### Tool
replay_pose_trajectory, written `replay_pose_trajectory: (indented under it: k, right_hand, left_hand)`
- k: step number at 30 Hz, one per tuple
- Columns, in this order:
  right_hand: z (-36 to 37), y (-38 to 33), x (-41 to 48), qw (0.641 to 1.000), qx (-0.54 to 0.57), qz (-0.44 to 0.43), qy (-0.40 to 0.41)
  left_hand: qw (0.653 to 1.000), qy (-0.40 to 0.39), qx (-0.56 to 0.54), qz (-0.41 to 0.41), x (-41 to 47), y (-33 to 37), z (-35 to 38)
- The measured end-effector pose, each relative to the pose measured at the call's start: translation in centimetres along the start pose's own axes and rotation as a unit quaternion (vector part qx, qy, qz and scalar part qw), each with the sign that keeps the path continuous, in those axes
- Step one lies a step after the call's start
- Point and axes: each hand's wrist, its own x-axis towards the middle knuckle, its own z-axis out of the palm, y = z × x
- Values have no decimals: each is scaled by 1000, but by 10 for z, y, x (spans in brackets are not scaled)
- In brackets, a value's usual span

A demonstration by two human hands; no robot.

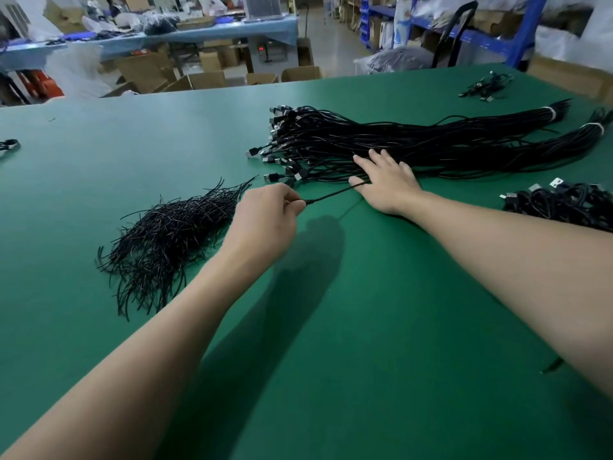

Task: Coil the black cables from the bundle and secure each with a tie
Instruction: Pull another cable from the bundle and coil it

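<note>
Green bench [331,343] fills foreground, surface smooth, dark shadows falling across its middle. Beyond far edge: open cardboard boxes [202,79] on floor, several with flaps up. Long blue-covered table [185,34] at back left, cluttered with bags and small items. Orange object [46,83] on floor at far left, too blurred to identify. Blue metal shelving [471,34] at back right, holding boxes and plastic-wrapped goods. Black cart handle [454,31] stands before shelving. Grey concrete aisle [326,31] runs between table and shelving.

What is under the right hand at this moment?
The right hand lies flat, fingers spread, on the near edge of the cable bundle, over the green table. Black strands show around the fingers; those directly beneath the palm are covered.
</note>
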Motion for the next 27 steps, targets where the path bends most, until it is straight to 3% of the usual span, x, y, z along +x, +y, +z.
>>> replay_pose_trajectory:
  k: [5,9,13,17,19,22,24,25,26,27]
  right_hand:
    - [-4,10,5,1000,2,-9,11]
    - [-6,16,9,1000,7,-11,11]
    - [-5,16,12,1000,4,-11,15]
    - [-15,6,2,1000,10,5,22]
    - [-26,-8,-20,996,24,-5,91]
    - [-33,-36,-82,960,51,-103,253]
    - [-31,-53,-127,927,149,-144,313]
    - [-32,-63,-146,915,264,-131,275]
    - [-38,-73,-164,888,415,-92,174]
    - [-45,-83,-176,825,561,-45,42]
  left_hand:
    - [999,16,-33,1,-13,-1,-27]
    - [995,79,-52,8,-22,-6,-63]
    - [976,110,-186,15,-37,-28,-123]
    - [946,139,-293,10,-52,-35,-137]
    - [926,169,-337,-1,-57,-31,-130]
    - [880,192,-433,-47,-64,-18,-110]
    - [857,183,-477,-75,-71,-6,-91]
    - [854,168,-485,-83,-76,1,-81]
    - [857,144,-487,-86,-82,7,-68]
    - [864,112,-483,-86,-89,14,-56]
